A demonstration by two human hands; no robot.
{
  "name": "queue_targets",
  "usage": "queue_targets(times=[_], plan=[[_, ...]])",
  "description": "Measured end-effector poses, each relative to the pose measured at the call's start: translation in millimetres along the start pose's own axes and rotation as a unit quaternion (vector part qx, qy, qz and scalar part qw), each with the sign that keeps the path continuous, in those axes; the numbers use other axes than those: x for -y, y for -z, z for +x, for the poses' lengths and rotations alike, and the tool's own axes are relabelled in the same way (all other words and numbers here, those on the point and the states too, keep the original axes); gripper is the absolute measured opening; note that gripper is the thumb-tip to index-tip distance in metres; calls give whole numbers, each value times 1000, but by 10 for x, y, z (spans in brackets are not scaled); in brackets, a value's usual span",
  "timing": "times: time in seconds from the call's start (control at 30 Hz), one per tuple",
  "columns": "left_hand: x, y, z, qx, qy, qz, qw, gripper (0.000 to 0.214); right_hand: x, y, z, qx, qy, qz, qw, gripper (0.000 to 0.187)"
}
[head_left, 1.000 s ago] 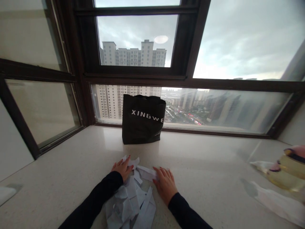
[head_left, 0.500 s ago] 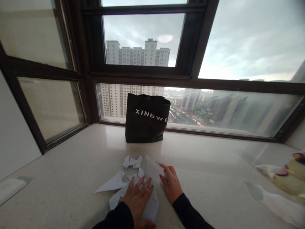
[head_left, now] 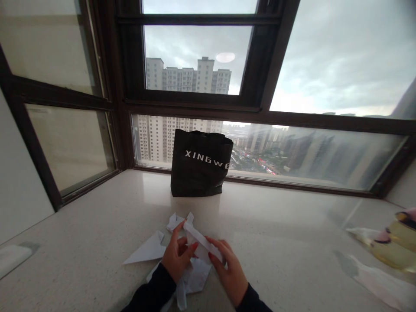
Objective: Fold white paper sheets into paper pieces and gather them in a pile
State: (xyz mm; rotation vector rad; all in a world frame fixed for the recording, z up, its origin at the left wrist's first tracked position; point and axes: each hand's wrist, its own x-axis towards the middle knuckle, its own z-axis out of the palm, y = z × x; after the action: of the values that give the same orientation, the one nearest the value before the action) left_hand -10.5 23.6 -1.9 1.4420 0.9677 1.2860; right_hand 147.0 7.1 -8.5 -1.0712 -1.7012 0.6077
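On the near worktop [head_left: 276, 247] lay loose papers [head_left: 199, 277], overlapping, count unclear. Over them: folded paper [head_left: 201, 239], one, held between left hand [head_left: 177, 255] and right hand [head_left: 229, 268], both pinching it; light, even pressure probably served best, avoiding tears. Left of the hands lay one pointed paper [head_left: 146, 250]; farthest stood one black bag [head_left: 200, 173], upright.

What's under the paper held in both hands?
Beneath the folded paper, more white paper pieces lie on the pale surface. The left hand and the folded paper hide parts, so their number is unclear.
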Motion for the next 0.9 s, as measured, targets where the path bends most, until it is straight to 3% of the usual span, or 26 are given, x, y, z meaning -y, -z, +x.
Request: queue_targets(times=[0.1, 0.27, 0.4, 0.57, 0.73, 0.9], plan=[[33, 16, 11, -18, 28, -42, 999, 66, -46, -36, -33, -5, -4, 11, 1000, 33], [20, 21, -7, -36, 32, -67, 997, 62, -137, -33, -4, -54, -88, 80, 991, 40], [-25, -3, -52, -32, 26, -75, 996, 52, -150, -9, 51, -7, -135, 139, 981, 28], [-47, -16, -96, -23, -1, -70, 997, 42, -122, 11, 66, -24, -124, 143, 982, 28], [-34, -15, -76, -22, -2, -77, 997, 40, -84, 37, 63, 1, -92, 103, 990, 25], [-40, -26, -57, -45, -23, -55, 997, 36, -123, 39, 100, -32, -96, 165, 981, 37]])
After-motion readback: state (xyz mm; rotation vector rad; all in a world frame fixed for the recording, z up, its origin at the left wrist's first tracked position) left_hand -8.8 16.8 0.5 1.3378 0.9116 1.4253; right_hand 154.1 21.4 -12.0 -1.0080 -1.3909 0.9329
